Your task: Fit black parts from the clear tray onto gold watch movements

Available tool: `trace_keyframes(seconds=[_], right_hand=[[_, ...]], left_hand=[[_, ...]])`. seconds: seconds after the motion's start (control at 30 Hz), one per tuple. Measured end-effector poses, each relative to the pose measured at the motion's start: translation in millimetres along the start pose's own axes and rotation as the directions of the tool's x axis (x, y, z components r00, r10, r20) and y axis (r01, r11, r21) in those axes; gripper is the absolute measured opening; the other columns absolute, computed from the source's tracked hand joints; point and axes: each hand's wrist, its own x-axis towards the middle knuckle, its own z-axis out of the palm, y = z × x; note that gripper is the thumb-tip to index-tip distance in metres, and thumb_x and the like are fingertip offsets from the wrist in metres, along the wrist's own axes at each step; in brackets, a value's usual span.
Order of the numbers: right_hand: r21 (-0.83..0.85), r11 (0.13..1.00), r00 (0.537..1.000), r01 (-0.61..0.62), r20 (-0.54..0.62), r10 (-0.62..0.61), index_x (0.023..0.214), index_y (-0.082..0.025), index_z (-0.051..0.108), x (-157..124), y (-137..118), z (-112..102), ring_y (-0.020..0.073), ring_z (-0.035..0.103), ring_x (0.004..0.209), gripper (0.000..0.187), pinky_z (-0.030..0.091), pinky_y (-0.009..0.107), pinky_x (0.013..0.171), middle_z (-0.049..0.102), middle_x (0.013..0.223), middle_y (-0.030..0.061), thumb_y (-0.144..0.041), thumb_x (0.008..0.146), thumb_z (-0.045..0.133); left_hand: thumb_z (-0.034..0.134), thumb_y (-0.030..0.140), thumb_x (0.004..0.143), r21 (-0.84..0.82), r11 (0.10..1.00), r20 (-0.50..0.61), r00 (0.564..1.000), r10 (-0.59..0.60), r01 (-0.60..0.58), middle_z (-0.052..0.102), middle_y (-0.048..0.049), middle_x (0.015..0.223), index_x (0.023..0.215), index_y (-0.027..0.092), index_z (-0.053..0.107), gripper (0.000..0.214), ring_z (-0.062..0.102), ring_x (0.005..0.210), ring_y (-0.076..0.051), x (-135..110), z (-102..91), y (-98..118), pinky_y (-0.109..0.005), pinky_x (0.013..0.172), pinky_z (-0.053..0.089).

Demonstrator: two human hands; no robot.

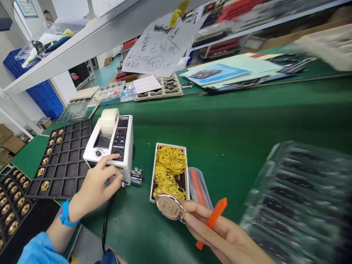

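My left hand (99,183), with a blue band on its wrist, reaches to the white tape dispenser (127,143). Its index finger touches the dark front panel by the round button; the other fingers are bent, and nothing is held. In my right hand (217,227) a round watch case (168,206) is pinched by its edge, its rose-gold back with a CE mark facing up. The same hand keeps an orange plastic stick (217,213) between its fingers. Just beyond the watch case is a white box (151,187) of yellow rings (169,165).
Black foam trays (75,154) with gold round parts are at the left. A small metal counter (136,176) sits beside the dispenser. A clear plastic tray (291,198) of dark parts lies at the right. Handwritten paper (159,47) hangs from the shelf (110,35).
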Motion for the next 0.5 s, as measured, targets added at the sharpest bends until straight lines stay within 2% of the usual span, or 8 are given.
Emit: trace_keyframes(seconds=[0.07,0.13,0.2,0.27,0.37,0.5], right_hand=[[0.0,1.0,1.0,0.016,0.009,-0.016,0.084,-0.025,0.07,-3.1,-6.4,3.3,0.0186,0.048,0.067,0.039,0.047,0.028,0.064,0.056,0.072,0.0033,-0.063,0.074,0.067],[0.023,0.999,1.0,0.022,0.004,-0.022,0.082,-0.024,0.067,-6.6,-12.6,6.7,0.0152,0.037,0.059,0.041,0.039,0.026,0.056,0.046,0.063,-0.0003,-0.064,0.075,0.066],[0.059,0.998,1.0,0.024,-0.004,-0.024,0.081,-0.022,0.064,-9.2,-17.5,9.5,0.0133,0.03,0.057,0.045,0.033,0.025,0.055,0.039,0.061,-0.0031,-0.067,0.075,0.065],[0.069,0.997,0.999,0.035,0.014,-0.036,0.079,-0.021,0.062,-10.2,-20.7,11.2,0.0125,0.028,0.058,0.049,0.029,0.024,0.056,0.037,0.062,-0.0038,-0.07,0.074,0.063],[0.041,0.998,0.996,0.054,0.07,-0.056,0.073,-0.02,0.059,-9.0,-22.9,11.5,0.0125,0.03,0.059,0.051,0.029,0.025,0.057,0.039,0.063,-0.0034,-0.071,0.074,0.062],[0.055,0.996,0.992,0.073,0.096,-0.078,0.074,-0.02,0.058,-7.6,-23.5,10.9,0.0139,0.038,0.065,0.046,0.036,0.026,0.063,0.045,0.067,-0.0018,-0.065,0.076,0.064]], left_hand=[[0.05,0.019,0.092,-0.045,0.999,0.066,0.998,-0.018,0.021,0.063,-0.0103,0.102,0.073,0.018,0.056,0.019,0.059,0.09,-0.019,7.3,-5.8,6.2,-0.024,0.055,0.035],[0.05,0.024,0.093,-0.206,0.978,0.099,0.995,-0.005,0.025,0.061,-0.0083,0.097,0.073,0.018,0.054,0.021,0.057,0.088,-0.018,11.8,-4.3,11.7,-0.024,0.058,0.037],[0.051,0.029,0.094,-0.402,0.915,0.166,0.986,0.033,0.037,0.055,-0.0041,0.084,0.069,0.018,0.051,0.027,0.053,0.078,-0.015,14.5,5.2,16.6,-0.026,0.064,0.038],[0.051,0.031,0.094,-0.52,0.849,0.274,0.96,0.06,0.095,0.048,-0.0004,0.075,0.066,0.018,0.049,0.031,0.047,0.071,-0.013,16.3,20.4,20.5,-0.027,0.066,0.037],[0.054,0.031,0.092,-0.521,0.83,0.411,0.911,0.04,0.199,0.042,0.0014,0.072,0.065,0.017,0.051,0.03,0.042,0.068,-0.013,18.0,43.5,23.4,-0.027,0.064,0.033],[0.056,0.03,0.09,-0.479,0.841,0.452,0.892,-0.01,0.252,0.042,0.0017,0.072,0.068,0.017,0.058,0.026,0.042,0.07,-0.013,18.6,58.8,21.2,-0.027,0.064,0.031]])
